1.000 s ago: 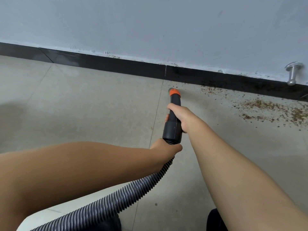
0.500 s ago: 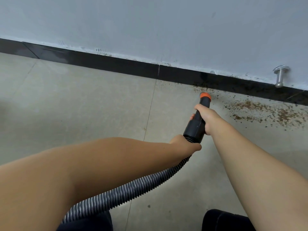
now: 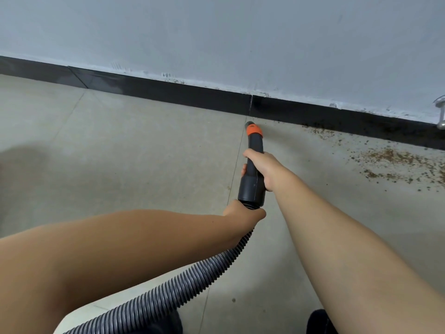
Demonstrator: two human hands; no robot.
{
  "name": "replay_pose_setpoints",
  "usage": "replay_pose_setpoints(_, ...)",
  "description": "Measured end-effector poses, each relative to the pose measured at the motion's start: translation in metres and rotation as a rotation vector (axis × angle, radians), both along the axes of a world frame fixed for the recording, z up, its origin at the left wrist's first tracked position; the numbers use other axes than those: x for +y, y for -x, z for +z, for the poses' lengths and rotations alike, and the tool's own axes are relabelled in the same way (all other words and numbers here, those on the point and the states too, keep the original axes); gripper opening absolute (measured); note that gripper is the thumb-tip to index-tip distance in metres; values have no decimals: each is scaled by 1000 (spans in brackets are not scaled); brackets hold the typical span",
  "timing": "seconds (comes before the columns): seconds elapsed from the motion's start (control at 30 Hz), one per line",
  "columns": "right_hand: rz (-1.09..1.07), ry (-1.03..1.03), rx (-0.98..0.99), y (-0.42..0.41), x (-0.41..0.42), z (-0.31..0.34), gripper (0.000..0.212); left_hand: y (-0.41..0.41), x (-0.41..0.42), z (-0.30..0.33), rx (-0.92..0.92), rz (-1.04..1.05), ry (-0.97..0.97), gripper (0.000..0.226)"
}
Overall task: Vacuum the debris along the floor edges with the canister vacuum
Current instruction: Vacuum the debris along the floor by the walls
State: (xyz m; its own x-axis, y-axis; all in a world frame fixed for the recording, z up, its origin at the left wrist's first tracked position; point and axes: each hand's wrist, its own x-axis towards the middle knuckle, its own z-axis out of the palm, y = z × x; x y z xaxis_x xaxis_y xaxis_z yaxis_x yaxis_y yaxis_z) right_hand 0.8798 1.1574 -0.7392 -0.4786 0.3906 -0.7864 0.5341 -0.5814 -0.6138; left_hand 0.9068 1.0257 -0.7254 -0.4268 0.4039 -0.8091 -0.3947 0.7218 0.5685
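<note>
A black vacuum nozzle (image 3: 253, 182) with an orange collar (image 3: 254, 130) points at the floor close to the black baseboard (image 3: 192, 97). My right hand (image 3: 263, 168) grips the nozzle's middle. My left hand (image 3: 243, 213) grips the ribbed grey hose (image 3: 168, 292) where it joins the nozzle's rear end. Brown crumbly debris (image 3: 395, 162) lies scattered on the beige tiles to the right of the nozzle tip, thickest along the baseboard and out towards the right edge of the view.
A grey-white wall (image 3: 216, 39) rises above the baseboard. A metal door stop (image 3: 441, 114) sticks out of the wall at the far right. A white body (image 3: 79, 317), partly hidden by my left arm, sits at the bottom left. A dark shoe tip (image 3: 317, 321) shows at the bottom.
The nozzle swung right towards the debris half a second ago, and now points back left near the tile joint. Both hands keep their grip.
</note>
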Motion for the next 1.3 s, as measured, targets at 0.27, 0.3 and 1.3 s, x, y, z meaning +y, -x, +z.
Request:
replay_pose_setpoints(0.27, -175, -55, -53, -31, 31, -4, 16, -6, 27, -3, -27, -147, -9, 31)
replay_pose_setpoints(0.3, -195, -63, -65, -38, 37, -5, 15, -10, 33, -3, -36, -168, -12, 31)
replay_pose_setpoints(1.3, 135, -91, -17, 10, 10, -5, 16, 0, 15, -4, -118, 111, -25, 21)
